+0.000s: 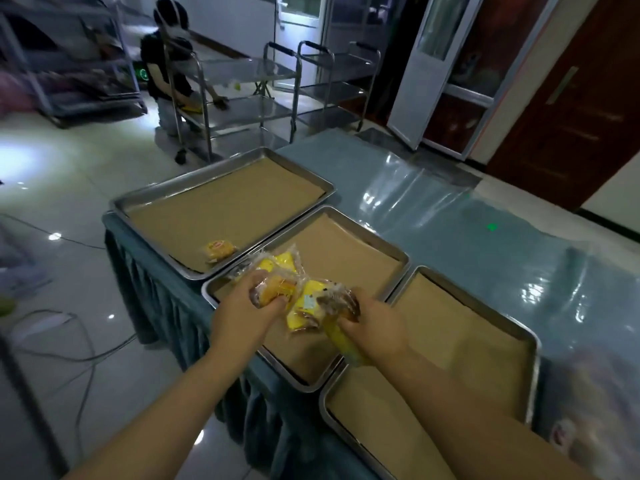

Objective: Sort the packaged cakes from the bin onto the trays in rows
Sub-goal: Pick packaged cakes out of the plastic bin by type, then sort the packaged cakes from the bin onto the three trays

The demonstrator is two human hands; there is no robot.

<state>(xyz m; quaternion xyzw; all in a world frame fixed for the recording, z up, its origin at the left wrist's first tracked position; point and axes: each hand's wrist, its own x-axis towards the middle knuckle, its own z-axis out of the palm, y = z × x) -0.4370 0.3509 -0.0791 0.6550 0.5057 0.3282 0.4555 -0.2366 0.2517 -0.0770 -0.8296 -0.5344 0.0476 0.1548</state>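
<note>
Currently clutching yellow plastic-wrapped cakes (pixel 277 289) in left grip (pixel 252 299) and right grip (pixel 370 323) alike, above the middle brown-lined steel tray (pixel 405 261). Best to lay one at a time, squaring each beside the lone yellow cake (pixel 220 250) on the far tray (pixel 225 164).

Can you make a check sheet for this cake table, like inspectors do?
Surface: table with teal cloth under clear plastic.
Job's things: three paper-lined metal trays, far tray, middle tray, near tray; one packaged cake on the far tray.
Clutter: blurred shape, near right; cannot tell.
Hands: left hand grips packaged cakes; right hand grips more cakes, both over the middle tray.
Cables: cables loose on the floor, left.
Surroundings: steel trolleys, crouching person, open door.
</note>
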